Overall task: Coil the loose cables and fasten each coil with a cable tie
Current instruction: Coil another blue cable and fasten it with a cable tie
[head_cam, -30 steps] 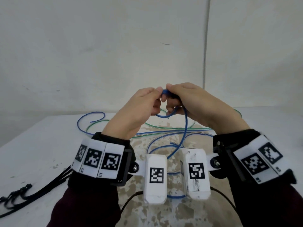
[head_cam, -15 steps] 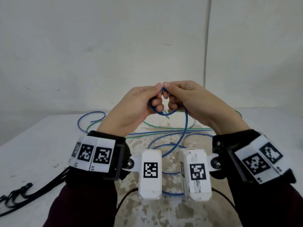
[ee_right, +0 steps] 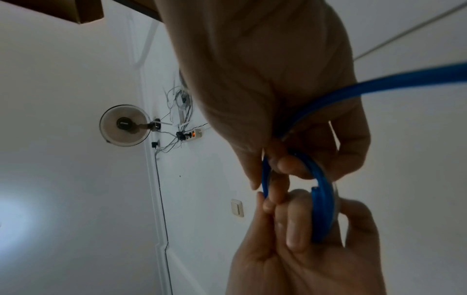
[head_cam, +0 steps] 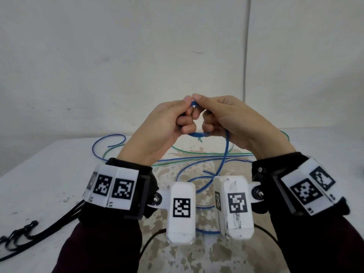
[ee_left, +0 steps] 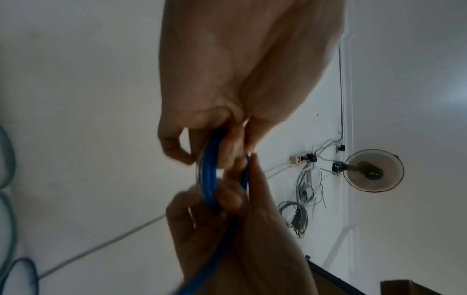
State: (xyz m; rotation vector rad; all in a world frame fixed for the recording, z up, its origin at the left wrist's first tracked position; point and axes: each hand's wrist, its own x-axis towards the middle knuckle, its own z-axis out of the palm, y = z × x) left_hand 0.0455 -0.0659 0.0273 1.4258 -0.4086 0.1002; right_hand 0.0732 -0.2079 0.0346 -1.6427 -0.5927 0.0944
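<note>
Up above the bench (head_cam: 39,186), a small blue cable (head_cam: 197,134) loop is pinched between the left hand (head_cam: 165,127) and right hand (head_cam: 232,123), its tail dropping to loose blue and green cables (head_cam: 197,154) below; black cable ties (head_cam: 17,233) lie far left.

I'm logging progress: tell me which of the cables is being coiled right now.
The blue cable, looped small between the left hand and right hand; the green cable lies loose on the table.

Both hands sit slightly higher than before; the left hand (head_cam: 161,125) now curls its fingers through the small blue cable (head_cam: 197,134) loop, closing it tighter against the right hand (head_cam: 228,123).
</note>
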